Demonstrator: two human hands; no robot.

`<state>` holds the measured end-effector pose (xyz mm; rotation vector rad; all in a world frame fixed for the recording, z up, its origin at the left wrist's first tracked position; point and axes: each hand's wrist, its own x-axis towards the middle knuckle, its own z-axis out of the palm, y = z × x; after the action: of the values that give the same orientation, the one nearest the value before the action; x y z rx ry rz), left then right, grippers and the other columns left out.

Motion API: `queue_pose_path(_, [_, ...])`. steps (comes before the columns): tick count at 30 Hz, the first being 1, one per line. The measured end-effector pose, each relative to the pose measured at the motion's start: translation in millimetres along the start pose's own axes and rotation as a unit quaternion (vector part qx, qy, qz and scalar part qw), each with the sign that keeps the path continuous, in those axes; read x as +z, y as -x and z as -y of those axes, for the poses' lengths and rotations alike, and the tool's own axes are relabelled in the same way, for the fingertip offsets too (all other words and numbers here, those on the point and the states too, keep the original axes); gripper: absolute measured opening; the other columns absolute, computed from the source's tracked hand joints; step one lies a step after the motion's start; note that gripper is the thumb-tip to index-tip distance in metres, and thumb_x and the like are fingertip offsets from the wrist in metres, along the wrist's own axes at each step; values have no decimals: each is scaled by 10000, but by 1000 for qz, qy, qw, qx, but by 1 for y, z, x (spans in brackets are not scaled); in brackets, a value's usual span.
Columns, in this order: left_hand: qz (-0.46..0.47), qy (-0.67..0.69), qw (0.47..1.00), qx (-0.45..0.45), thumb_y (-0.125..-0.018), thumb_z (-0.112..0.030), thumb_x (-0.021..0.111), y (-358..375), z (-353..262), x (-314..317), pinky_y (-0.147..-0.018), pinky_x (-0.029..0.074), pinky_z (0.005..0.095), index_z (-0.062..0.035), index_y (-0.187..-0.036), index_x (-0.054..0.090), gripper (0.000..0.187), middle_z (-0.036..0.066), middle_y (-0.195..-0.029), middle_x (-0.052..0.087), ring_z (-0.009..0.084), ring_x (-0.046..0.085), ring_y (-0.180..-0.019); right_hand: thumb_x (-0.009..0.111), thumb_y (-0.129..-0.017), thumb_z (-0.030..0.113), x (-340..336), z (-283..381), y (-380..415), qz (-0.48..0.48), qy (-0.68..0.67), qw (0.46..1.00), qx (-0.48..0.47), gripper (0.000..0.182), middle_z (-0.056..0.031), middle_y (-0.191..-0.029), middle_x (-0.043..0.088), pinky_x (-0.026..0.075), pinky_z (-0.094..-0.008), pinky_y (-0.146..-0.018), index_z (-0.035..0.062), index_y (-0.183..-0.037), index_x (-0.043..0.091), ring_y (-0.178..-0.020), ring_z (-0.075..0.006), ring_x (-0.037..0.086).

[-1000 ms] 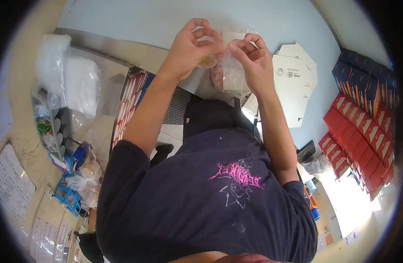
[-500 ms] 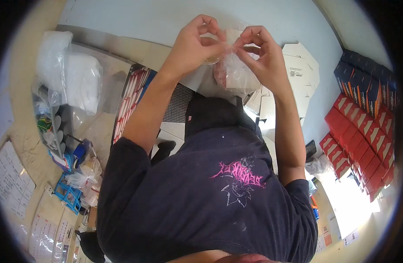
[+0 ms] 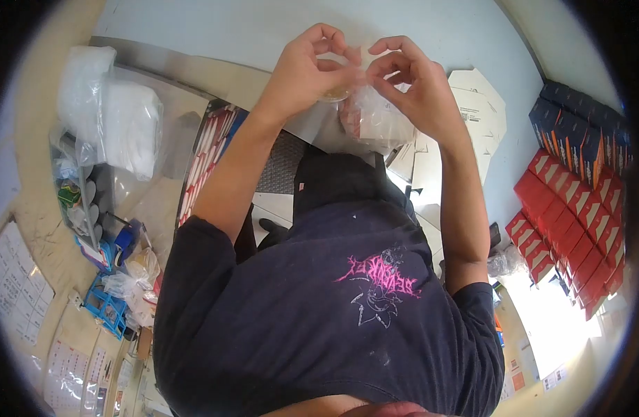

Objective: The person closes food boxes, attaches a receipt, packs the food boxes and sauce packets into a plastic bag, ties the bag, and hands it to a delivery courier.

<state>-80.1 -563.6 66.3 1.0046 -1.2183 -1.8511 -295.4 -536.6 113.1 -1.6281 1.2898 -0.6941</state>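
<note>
My left hand [image 3: 312, 69] is raised over the worktop, its thumb and fingertips pinched together. Just under it shows the curved, clear yellowish edge of a round object [image 3: 335, 94], perhaps a tape roll, mostly covered by the hand. My right hand [image 3: 413, 87] faces it with thumb and forefinger closed and the other fingers curled loosely. The fingertips of both hands nearly meet, and what lies between them is too small and see-through to name. Below them sits a clear plastic bag [image 3: 378, 125] with pale and reddish contents, close to my right hand.
Flat white cardboard pieces [image 3: 476, 111] lie to the right. Red boxes [image 3: 566, 215] and dark blue boxes [image 3: 577, 132] stand stacked at far right. On the left are white plastic-wrapped packs [image 3: 132, 128], a row of red-and-white items [image 3: 212, 153] and a blue basket [image 3: 105, 306].
My right hand has shifted slightly up and its fingers have spread a little. The upper part of the plastic bag has sunk lower. My left hand has hardly moved.
</note>
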Motion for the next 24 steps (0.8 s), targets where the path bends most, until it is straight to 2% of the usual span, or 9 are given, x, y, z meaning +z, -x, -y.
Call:
queue_pose_path(4, [-28, 7, 1000, 0, -860, 46, 799, 2, 8, 1, -809, 625, 301, -65, -1062, 507, 372, 129, -1084, 716, 207, 757, -941, 727, -911, 19, 3, 6, 3, -8, -12, 999, 38, 336, -105, -932, 778, 607, -309, -828, 44, -1224, 608, -877, -190, 761])
queue_pose_path(6, [-39, 18, 999, 1, -859, 51, 798, 3, 8, 2, -812, 626, 305, -64, -1063, 509, 372, 132, -1077, 721, 211, 757, -950, 728, -911, 25, 10, 4, 7, -62, -123, 988, 68, 343, -127, -954, 784, 605, -290, -810, 27, -1231, 604, -876, -179, 763])
queue_pose_path(7, [-50, 3, 999, 4, -864, 49, 794, 3, 7, 5, -818, 626, 305, -62, -1060, 511, 361, 132, -1063, 728, 211, 757, -951, 728, -911, 25, 14, 1, 8, -61, -123, 988, 68, 343, -127, -954, 784, 605, -290, -810, 27, -1231, 604, -876, -179, 763])
queue_pose_path(9, [-59, -12, 998, 6, -869, 47, 790, 4, 7, 11, -825, 626, 305, -59, -1056, 513, 351, 131, -1049, 736, 211, 757, -951, 737, -902, 39, 21, -5, 11, -118, -149, 975, 112, 354, -144, -962, 785, 605, -278, -795, 8, -1222, 587, -896, -172, 762])
queue_pose_path(12, [-79, -38, 995, 39, -874, 39, 785, 8, 9, 23, -841, 625, 299, -48, -1050, 526, 325, 140, -1029, 756, 204, 759, -951, 742, -887, 39, 27, -1, 14, -161, -136, 970, 118, 363, -145, -942, 783, 605, -278, -792, 2, -1200, 563, -880, -174, 764])
queue_pose_path(14, [-122, -133, 979, 93, -872, 21, 788, 14, 9, 33, -830, 624, 294, -31, -1054, 550, 304, 142, -1018, 771, 177, 763, -929, 740, -880, 36, 30, 0, 14, -170, -123, 969, 127, 347, -142, -933, 783, 603, -278, -785, 2, -1166, 547, -871, -174, 764])
queue_pose_path(15, [-120, -134, 979, 94, -872, 21, 788, 17, 11, 37, -830, 624, 294, -31, -1054, 550, 304, 142, -1018, 771, 177, 763, -929, 739, -873, 32, 30, 1, 14, -178, -109, 968, 137, 334, -139, -924, 783, 600, -278, -779, 3, -1132, 531, -863, -174, 764])
queue_pose_path(17, [-150, -205, 955, 150, -851, 21, 797, 21, 14, 43, -822, 624, 301, -23, -1079, 573, 323, 131, -993, 775, 169, 767, -898, 741, -864, 33, 32, 2, 15, -184, -104, 968, 139, 325, -138, -919, 782, 598, -277, -769, 5, -1099, 518, -852, -171, 762])
queue_pose_path(24, [-156, -317, 914, 197, -835, -57, 830, 22, 24, 45, -754, 611, 323, -43, -1114, 584, 372, 85, -960, 760, 199, 765, -866, 757, -823, 41, 30, 6, 13, -176, -33, 974, 141, 332, -119, -846, 764, 584, -285, -722, 10, -1003, 480, -775, -156, 743])
